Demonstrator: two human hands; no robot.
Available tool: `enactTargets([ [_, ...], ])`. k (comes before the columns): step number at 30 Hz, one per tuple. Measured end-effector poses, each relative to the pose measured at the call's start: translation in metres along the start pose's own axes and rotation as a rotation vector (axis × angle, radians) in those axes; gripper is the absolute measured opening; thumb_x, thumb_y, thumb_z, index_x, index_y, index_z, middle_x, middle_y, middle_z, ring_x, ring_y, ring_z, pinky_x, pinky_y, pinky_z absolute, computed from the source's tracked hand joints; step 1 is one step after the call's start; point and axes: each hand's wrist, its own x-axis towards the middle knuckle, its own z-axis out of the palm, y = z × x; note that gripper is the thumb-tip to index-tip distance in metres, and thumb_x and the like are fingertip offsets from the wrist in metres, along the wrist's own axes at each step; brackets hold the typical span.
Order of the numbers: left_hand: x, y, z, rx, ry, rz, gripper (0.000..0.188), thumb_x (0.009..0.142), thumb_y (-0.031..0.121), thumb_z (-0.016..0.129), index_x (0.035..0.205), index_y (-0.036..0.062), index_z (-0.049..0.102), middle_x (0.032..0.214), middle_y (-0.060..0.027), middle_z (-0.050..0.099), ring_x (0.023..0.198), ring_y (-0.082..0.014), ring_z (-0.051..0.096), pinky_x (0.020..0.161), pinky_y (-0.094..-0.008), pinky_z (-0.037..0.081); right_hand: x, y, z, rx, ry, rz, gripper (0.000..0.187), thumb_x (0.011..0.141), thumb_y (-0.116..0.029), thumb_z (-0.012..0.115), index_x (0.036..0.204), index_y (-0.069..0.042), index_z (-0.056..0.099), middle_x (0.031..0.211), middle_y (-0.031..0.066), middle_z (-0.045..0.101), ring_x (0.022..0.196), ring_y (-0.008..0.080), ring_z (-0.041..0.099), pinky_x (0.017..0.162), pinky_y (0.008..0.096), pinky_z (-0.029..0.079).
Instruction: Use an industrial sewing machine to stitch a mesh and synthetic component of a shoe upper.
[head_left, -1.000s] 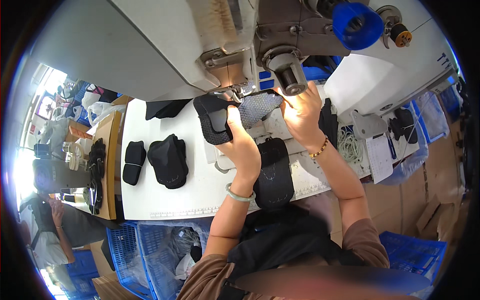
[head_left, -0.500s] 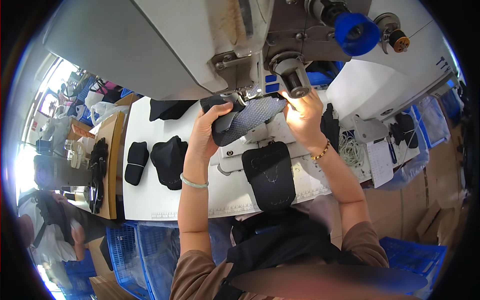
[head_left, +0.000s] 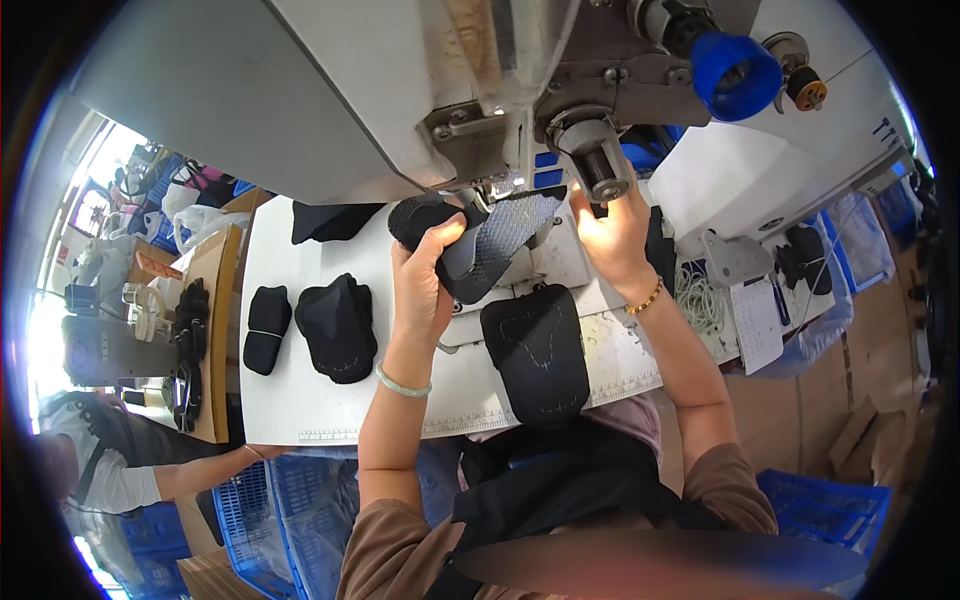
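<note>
My left hand (head_left: 425, 285) grips a grey-and-black shoe upper piece (head_left: 480, 240) and holds it under the head of a white sewing machine (head_left: 400, 90). My right hand (head_left: 610, 235) holds the right end of the same piece, just below the machine's metal cylinder (head_left: 598, 165). A green bangle circles my left wrist and a bead bracelet my right. A flat black fabric piece with chalk lines (head_left: 535, 350) lies on the white table (head_left: 300, 400) in front of me.
Stacks of black fabric pieces (head_left: 335, 325) and a smaller one (head_left: 265, 328) lie left on the table. A blue cone (head_left: 735, 60) sticks out of the machine. Blue crates (head_left: 290, 500) stand below. Another person's arm (head_left: 180, 475) reaches in at lower left.
My left hand has slid right and closer along the piece, bunching it under the machine head. My right hand stays at the piece's right end.
</note>
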Motion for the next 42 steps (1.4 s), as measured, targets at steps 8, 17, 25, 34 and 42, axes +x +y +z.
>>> enactTargets([
  [8, -0.008, -0.008, 0.009, 0.05, 0.034, 0.13, 0.013, 0.082, 0.004, 0.059, 0.095, 0.0013, 0.06, 0.088, -0.0013, 0.059, 0.083, -0.0103, 0.056, 0.076, -0.0227, 0.044, -0.003, -0.003, -0.002, -0.048, -0.029, 0.033, 0.034, 0.071, 0.007, 0.066, 0.101, -0.007, 0.058, 0.096, 0.0053, 0.06, 0.059, 0.0147, 0.053, 0.053, 0.0263, 0.046],
  [17, -0.023, -0.021, 0.031, 0.097, 0.128, 0.359, 0.005, 0.084, 0.004, 0.058, 0.079, 0.0028, 0.06, 0.082, -0.0005, 0.057, 0.076, -0.008, 0.052, 0.074, -0.0224, 0.041, -0.001, -0.009, -0.005, 0.028, -0.031, 0.069, 0.03, 0.071, 0.003, 0.067, 0.096, -0.008, 0.055, 0.089, 0.0031, 0.058, 0.055, 0.0131, 0.049, 0.05, 0.0253, 0.045],
  [25, -0.024, -0.015, 0.036, 0.171, 0.153, 0.359, 0.009, 0.083, 0.003, 0.059, 0.074, 0.003, 0.057, 0.077, 0.002, 0.054, 0.076, -0.0069, 0.051, 0.072, -0.0206, 0.04, -0.002, -0.032, -0.019, 0.196, -0.199, 0.122, 0.022, 0.082, -0.011, 0.063, 0.063, -0.002, 0.056, 0.054, 0.0031, 0.048, 0.046, 0.0114, 0.042, 0.043, 0.0246, 0.033],
  [34, -0.026, 0.005, -0.011, 0.789, 0.183, 0.772, 0.032, 0.081, 0.004, 0.049, 0.112, -0.0026, 0.054, 0.105, -0.0099, 0.059, 0.093, -0.0169, 0.052, 0.085, -0.0291, 0.038, -0.014, -0.068, -0.029, 0.838, -0.605, 0.887, 0.033, 0.094, -0.026, 0.051, 0.078, 0.002, 0.061, 0.053, 0.0022, 0.054, 0.043, 0.0038, 0.049, 0.045, 0.0195, 0.04],
  [42, -0.02, 0.012, -0.021, 1.491, -0.287, 1.206, 0.068, 0.064, 0.002, 0.069, 0.127, 0.0046, 0.045, 0.121, -0.0048, 0.06, 0.116, -0.0205, 0.052, 0.1, -0.0392, 0.031, -0.013, -0.078, -0.024, 0.951, -0.644, 1.003, 0.027, 0.092, -0.024, 0.053, 0.086, 0.002, 0.057, 0.067, 0.009, 0.065, 0.041, 0.0047, 0.051, 0.034, 0.0162, 0.034],
])
